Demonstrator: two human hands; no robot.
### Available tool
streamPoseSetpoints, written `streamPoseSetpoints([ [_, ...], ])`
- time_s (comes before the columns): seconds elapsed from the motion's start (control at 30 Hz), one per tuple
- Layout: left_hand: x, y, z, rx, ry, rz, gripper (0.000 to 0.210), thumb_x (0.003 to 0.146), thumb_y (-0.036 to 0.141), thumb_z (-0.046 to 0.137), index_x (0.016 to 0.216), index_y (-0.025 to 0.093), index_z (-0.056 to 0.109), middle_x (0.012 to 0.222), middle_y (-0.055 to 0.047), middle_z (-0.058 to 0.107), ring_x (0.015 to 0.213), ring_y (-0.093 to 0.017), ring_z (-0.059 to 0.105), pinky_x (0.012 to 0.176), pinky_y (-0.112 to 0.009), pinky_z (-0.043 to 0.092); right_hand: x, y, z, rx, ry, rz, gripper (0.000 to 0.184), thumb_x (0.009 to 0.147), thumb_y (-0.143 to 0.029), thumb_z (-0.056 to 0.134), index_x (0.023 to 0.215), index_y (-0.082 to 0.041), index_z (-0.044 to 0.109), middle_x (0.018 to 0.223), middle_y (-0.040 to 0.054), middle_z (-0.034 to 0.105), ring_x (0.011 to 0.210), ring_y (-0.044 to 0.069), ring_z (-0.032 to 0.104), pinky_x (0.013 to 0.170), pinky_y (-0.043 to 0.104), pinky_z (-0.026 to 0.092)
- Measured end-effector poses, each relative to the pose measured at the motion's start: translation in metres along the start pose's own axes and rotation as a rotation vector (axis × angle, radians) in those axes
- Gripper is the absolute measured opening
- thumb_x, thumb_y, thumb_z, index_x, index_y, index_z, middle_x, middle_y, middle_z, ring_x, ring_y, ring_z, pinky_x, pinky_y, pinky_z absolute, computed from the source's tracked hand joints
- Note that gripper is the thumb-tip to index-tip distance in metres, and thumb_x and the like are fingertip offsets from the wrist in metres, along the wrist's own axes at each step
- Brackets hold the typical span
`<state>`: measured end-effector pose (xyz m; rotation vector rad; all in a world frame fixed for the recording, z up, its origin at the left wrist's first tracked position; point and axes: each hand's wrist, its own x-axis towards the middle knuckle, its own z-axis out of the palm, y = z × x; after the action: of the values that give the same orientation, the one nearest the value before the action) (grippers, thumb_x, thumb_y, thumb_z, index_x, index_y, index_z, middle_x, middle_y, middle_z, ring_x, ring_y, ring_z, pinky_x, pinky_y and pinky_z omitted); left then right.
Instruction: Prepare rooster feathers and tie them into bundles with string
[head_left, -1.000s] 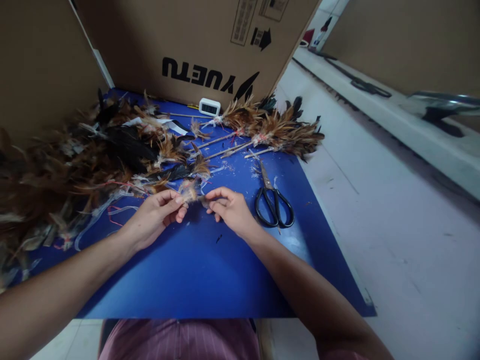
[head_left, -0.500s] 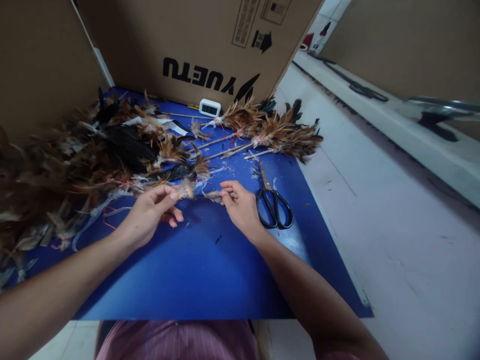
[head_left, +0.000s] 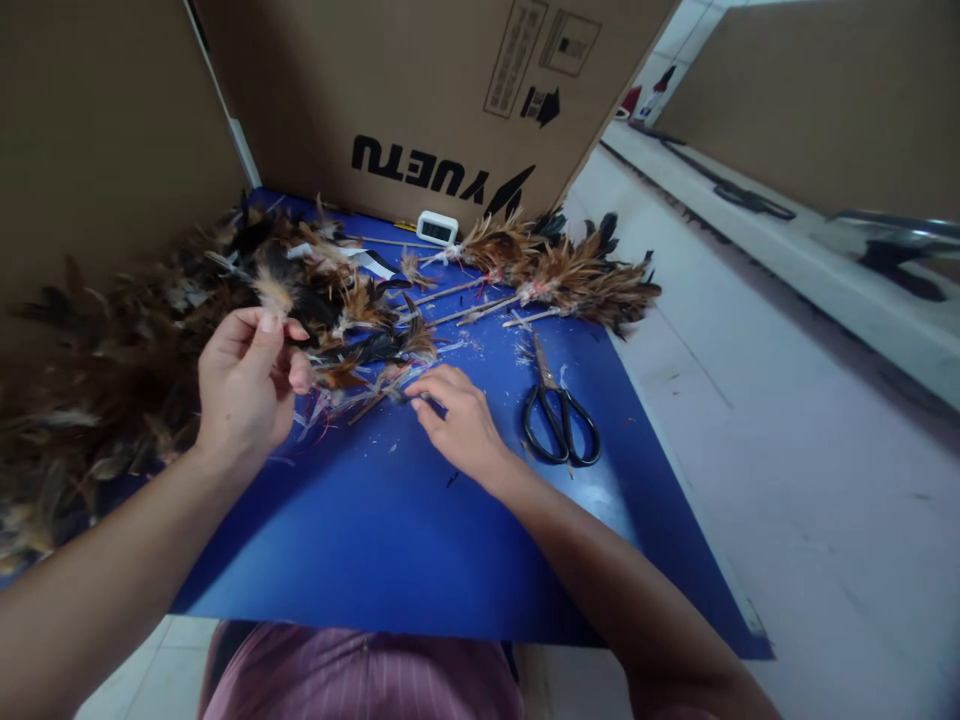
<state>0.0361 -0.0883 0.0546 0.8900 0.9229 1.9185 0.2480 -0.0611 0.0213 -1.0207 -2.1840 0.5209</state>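
Observation:
My left hand (head_left: 251, 370) is raised over the feather pile, thumb and finger pinching a small pale-brown feather tuft (head_left: 274, 290). My right hand (head_left: 457, 415) is low over the blue mat, its thumb and forefinger closed on what looks like a small greyish feather, mostly hidden by the fingers. Just left of those fingertips lies a thin stick (head_left: 367, 405) among pink and clear strings. Black-handled scissors (head_left: 559, 420) lie to the right of my right hand, blades pointing away from me.
A large heap of loose brown and black feathers (head_left: 127, 370) covers the left side. Feather bunches tied on sticks (head_left: 585, 275) lie at the back right. Behind them stand a small white digital clock (head_left: 437, 228) and a cardboard box (head_left: 420, 80). The blue mat (head_left: 390, 550) has scattered scraps.
My left hand has moved left and up with the feather tuft, away from my right hand. A stick and strings now show between the hands. The view has shifted slightly.

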Motion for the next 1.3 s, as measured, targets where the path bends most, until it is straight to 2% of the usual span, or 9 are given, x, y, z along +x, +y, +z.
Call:
streamPoseSetpoints([
  [0.17, 0.008, -0.001, -0.005, 0.012, 0.039, 0.041, 0.013, 0.084, 0.02, 0.065, 0.078, 0.018, 0.054, 0.07, 0.004, 0.061, 0.043, -0.005, 0.047, 0.04, -0.02, 0.035, 0.028, -0.021, 0.03, -0.143, -0.208, -0.104, 0.018, 0.088, -0.017, 0.053, 0.099, -0.018, 0.067, 0.101, 0.0061, 0.065, 0.099, 0.019, 0.055, 0.093, 0.034, 0.041],
  [0.37, 0.013, -0.004, -0.01, 0.02, 0.079, -0.002, 0.015, 0.083, 0.021, 0.066, 0.077, 0.018, 0.053, 0.068, 0.004, 0.058, 0.044, -0.005, 0.046, 0.042, -0.021, 0.032, 0.061, -0.029, 0.058, -0.384, -0.276, -0.058, 0.019, 0.088, -0.023, 0.054, 0.099, -0.015, 0.066, 0.104, 0.0126, 0.062, 0.099, 0.025, 0.053, 0.085, 0.038, 0.043],
  [0.47, 0.014, -0.003, -0.01, 0.012, 0.089, -0.02, 0.017, 0.082, 0.022, 0.068, 0.076, 0.017, 0.053, 0.067, 0.004, 0.057, 0.044, -0.005, 0.045, 0.041, -0.021, 0.03, 0.071, -0.025, 0.062, -0.353, -0.285, -0.05, 0.017, 0.089, -0.021, 0.051, 0.094, -0.014, 0.066, 0.102, 0.0124, 0.063, 0.098, 0.025, 0.055, 0.084, 0.037, 0.043],
  [0.57, 0.015, -0.002, -0.011, 0.008, 0.089, -0.038, 0.013, 0.083, 0.019, 0.065, 0.077, 0.018, 0.053, 0.067, 0.004, 0.057, 0.044, -0.005, 0.045, 0.042, -0.021, 0.031, 0.076, -0.019, 0.054, -0.168, -0.292, -0.012, 0.013, 0.086, -0.019, 0.053, 0.087, -0.015, 0.065, 0.093, 0.0078, 0.063, 0.088, 0.019, 0.057, 0.081, 0.031, 0.043],
  [0.83, 0.022, 0.001, -0.016, -0.034, 0.126, -0.035, 0.012, 0.084, 0.016, 0.064, 0.076, 0.018, 0.054, 0.066, 0.004, 0.056, 0.045, -0.005, 0.045, 0.041, -0.019, 0.031, 0.083, 0.001, 0.01, 0.168, -0.233, 0.1, 0.007, 0.08, -0.019, 0.056, 0.077, -0.019, 0.063, 0.077, -0.0008, 0.064, 0.073, 0.012, 0.057, 0.073, 0.027, 0.042],
  [0.97, 0.022, 0.001, -0.017, -0.037, 0.135, -0.038, 0.013, 0.084, 0.016, 0.063, 0.076, 0.017, 0.054, 0.066, 0.003, 0.055, 0.044, -0.005, 0.044, 0.041, -0.02, 0.031, 0.087, 0.007, 0.002, 0.294, -0.182, 0.13, 0.006, 0.08, -0.022, 0.056, 0.078, -0.018, 0.06, 0.068, -0.002, 0.062, 0.065, 0.011, 0.056, 0.068, 0.026, 0.044],
  [1.1, 0.023, 0.002, -0.016, -0.038, 0.126, -0.038, 0.013, 0.085, 0.015, 0.062, 0.076, 0.017, 0.053, 0.066, 0.004, 0.055, 0.045, -0.006, 0.045, 0.042, -0.02, 0.031, 0.108, 0.003, -0.004, 0.465, -0.108, 0.143, 0.004, 0.08, -0.021, 0.056, 0.077, -0.017, 0.057, 0.065, -0.0021, 0.059, 0.058, 0.01, 0.057, 0.065, 0.025, 0.046],
  [1.2, 0.024, 0.002, -0.017, -0.024, 0.14, -0.052, 0.013, 0.084, 0.016, 0.063, 0.075, 0.017, 0.053, 0.065, 0.004, 0.055, 0.044, -0.005, 0.044, 0.042, -0.02, 0.032, 0.133, -0.002, -0.009, 0.395, -0.013, 0.122, 0.005, 0.082, -0.021, 0.054, 0.08, -0.017, 0.057, 0.069, -0.0012, 0.06, 0.063, 0.011, 0.058, 0.07, 0.027, 0.047],
  [1.3, 0.026, 0.002, -0.018, -0.017, 0.146, -0.058, 0.012, 0.084, 0.015, 0.063, 0.076, 0.018, 0.054, 0.065, 0.004, 0.055, 0.046, -0.005, 0.045, 0.043, -0.02, 0.031, 0.144, -0.01, -0.011, 0.12, 0.216, 0.065, 0.007, 0.082, -0.017, 0.054, 0.086, -0.017, 0.06, 0.086, 0.0035, 0.063, 0.081, 0.016, 0.059, 0.082, 0.032, 0.045],
])
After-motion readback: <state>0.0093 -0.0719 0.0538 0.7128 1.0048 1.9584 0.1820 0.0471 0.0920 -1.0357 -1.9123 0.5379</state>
